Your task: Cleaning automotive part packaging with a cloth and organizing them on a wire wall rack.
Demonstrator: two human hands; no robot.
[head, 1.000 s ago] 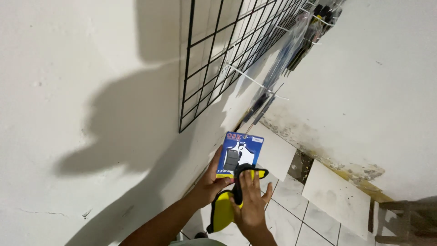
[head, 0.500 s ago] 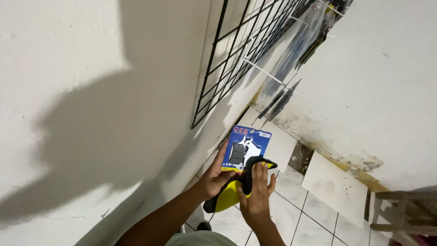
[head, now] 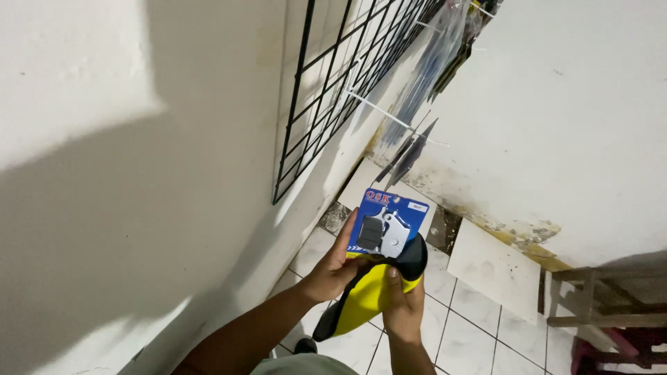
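Left hand (head: 332,272) pinches edge of blue blister card (head: 388,223) carrying grey brake pads; right hand (head: 403,307) clamps yellow-and-black cloth (head: 368,300) beneath it, above tiled floor (head: 472,333). Risk: card slips from thin edge hold, drops. Wire grid panel (head: 333,83) hangs nearby.

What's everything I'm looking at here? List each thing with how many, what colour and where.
blister pack: one, blue card with grey metal parts, held up in front of the wall
cloth: one, yellow and black, under the pack in both hands
wire grid: one, black, hung on the white wall
hanging packets: several, clear, on hooks at the grid's far end
loose tiles: two, white, leaning against the wall base
wooden frame: one, pale, lower right
floor: white tiles
left hand: grips the pack's left edge
right hand: holds the cloth
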